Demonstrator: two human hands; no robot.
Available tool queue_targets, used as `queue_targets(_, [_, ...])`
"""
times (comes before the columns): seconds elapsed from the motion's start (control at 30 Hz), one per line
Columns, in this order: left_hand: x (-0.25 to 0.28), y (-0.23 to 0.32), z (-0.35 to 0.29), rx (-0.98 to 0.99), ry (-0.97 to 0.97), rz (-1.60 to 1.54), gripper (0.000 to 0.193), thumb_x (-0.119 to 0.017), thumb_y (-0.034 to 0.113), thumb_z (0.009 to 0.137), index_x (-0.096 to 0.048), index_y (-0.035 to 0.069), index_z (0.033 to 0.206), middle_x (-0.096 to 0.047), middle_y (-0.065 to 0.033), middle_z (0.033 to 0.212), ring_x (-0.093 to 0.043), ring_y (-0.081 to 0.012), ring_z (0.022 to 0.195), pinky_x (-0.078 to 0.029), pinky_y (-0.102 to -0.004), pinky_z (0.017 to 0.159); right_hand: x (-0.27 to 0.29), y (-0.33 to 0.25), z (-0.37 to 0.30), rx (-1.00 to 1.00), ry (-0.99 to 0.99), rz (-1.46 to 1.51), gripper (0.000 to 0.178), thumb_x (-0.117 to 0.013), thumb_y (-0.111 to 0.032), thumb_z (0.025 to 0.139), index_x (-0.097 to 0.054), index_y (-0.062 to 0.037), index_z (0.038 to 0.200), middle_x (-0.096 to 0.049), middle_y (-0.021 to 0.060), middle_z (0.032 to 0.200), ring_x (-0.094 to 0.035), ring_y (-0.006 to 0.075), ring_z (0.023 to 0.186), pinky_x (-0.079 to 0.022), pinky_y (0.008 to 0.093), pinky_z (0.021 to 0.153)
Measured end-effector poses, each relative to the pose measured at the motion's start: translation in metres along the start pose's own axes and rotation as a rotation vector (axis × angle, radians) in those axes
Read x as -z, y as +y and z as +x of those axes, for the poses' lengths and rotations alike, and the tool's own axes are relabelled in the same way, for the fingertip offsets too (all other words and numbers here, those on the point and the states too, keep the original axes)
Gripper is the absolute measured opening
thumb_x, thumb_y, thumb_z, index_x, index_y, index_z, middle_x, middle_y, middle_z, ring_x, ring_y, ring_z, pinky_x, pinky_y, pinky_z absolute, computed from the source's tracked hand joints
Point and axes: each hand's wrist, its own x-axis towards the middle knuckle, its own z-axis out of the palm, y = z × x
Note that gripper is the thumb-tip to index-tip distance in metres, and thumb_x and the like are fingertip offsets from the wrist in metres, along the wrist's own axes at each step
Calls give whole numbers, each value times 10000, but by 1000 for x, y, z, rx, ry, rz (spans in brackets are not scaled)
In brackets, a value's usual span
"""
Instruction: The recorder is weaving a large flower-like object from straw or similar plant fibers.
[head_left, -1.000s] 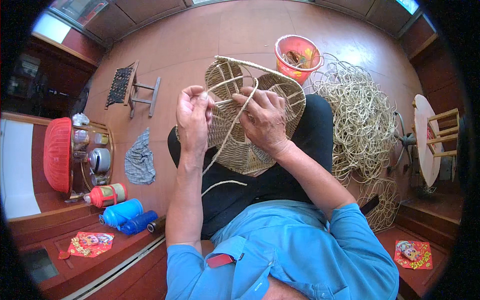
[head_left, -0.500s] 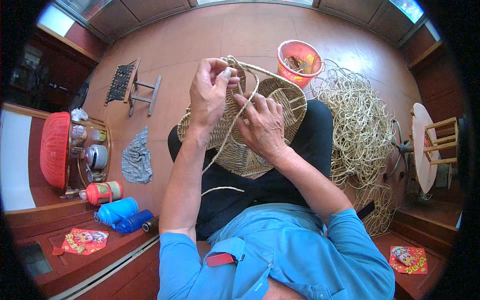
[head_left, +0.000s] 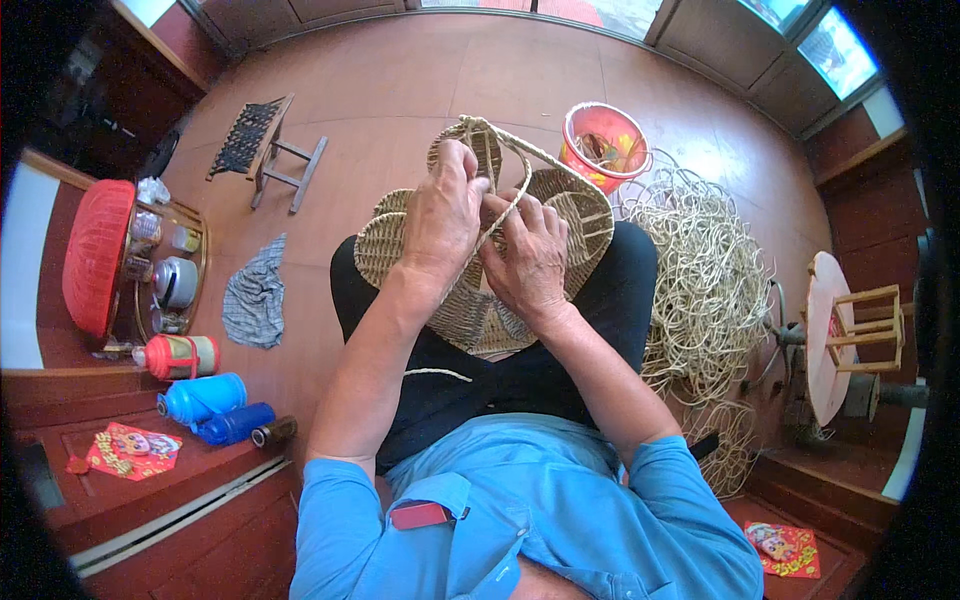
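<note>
So, left hand [head_left: 447, 222] curled, hold unclear, right hand [head_left: 530, 258] holding lobed wickerwork [head_left: 382, 246], twisted cord [head_left: 526, 174]

PASSABLE: open floor [head_left: 375, 125] from stool [head_left: 248, 140] across to woven piece [head_left: 384, 238] | BLOCKED right: rope heap [head_left: 705, 285] against the right knee [head_left: 632, 265] | BLOCKED front right: red bucket [head_left: 630, 150] beside heap | TIGHT: rope strand [head_left: 527, 172] crosses between left hand [head_left: 445, 218] and right hand [head_left: 530, 258]
</note>
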Motion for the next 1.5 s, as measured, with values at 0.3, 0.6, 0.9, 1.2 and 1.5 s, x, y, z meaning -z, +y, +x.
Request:
queue_targets(0.3, [28,-39,-30,-13,263,161,246,-662,67,927,-584,110,1157,-702,-170,898,-715,-418,760,-562,-507,692,-6,-7,6,15,95,52,449,-773,-192,862,-713,-192,1306,-641,60,1235,-600,289,1074,-447,457,927])
queue_targets(0.6, [212,-219,-81,176,465,53,286,-713,-40,880,-617,50,1134,-599,19,881,-585,-85,774,-497,-257,670,-20,-24,32,55,97,42,123,-786,-300,920,-812,-205,995,-634,3,957,-618,250,933,-443,444,847])
queue_targets(0.9, [554,-350,-355,1153,808,765,249,-773,230,912,-678,35,790,-676,-82,764,-664,-225,630,-535,-415,547,-24,-20,33,20,155,187,231,-815,-256,898,-701,-181,1084,-728,-21,914,-693,206,871,-477,418,790])
queue_targets(1.2, [362,-334,-292,741,-53,542,555,-892,166,802,-704,-36,1283,-760,-179,1196,-711,-295,1146,-539,-430,1015,-30,-22,42,46,123,194,284,-796,-190,904,-653,-166,1148,-699,-40,830,-682,208,833,-477,419,783])
queue_targets(1.5, [58,-64,-46,-292,79,371,292,-727,185,966,-719,47,1223,-730,-164,1195,-669,-362,1169,-519,-467,1028,-36,-21,42,67,96,142,290,-792,-210,897,-658,-158,1149,-708,-12,826,-675,237,830,-474,432,781])
